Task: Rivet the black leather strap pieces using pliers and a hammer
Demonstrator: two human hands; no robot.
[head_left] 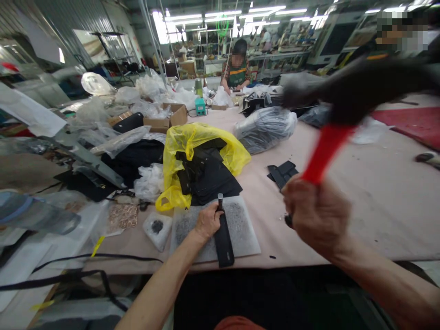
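My right hand (316, 217) is wrapped round the red handle of a hammer (330, 146), raised at the right; its dark head is smeared by motion. Over a pale, scuffed board (245, 229), my left hand (208, 222) pinches a short metal punch (220, 200) that stands upright. Beneath the punch lies a long black strap piece (224, 247), set lengthwise on the board, its near end close to the table edge. The punch's lower tip is hidden by my fingers. Just beyond the board, a yellow plastic bag (173, 151) holds several flat black pieces (216, 176).
Left of the board sit a white block with a dark hollow (157, 228) and a bag of small coppery parts (123, 215). Black pieces (282, 172) lie to the right. Farther back are a grey plastic-wrapped bundle (266, 129), a cardboard box (172, 117) and a seated person (237, 68).
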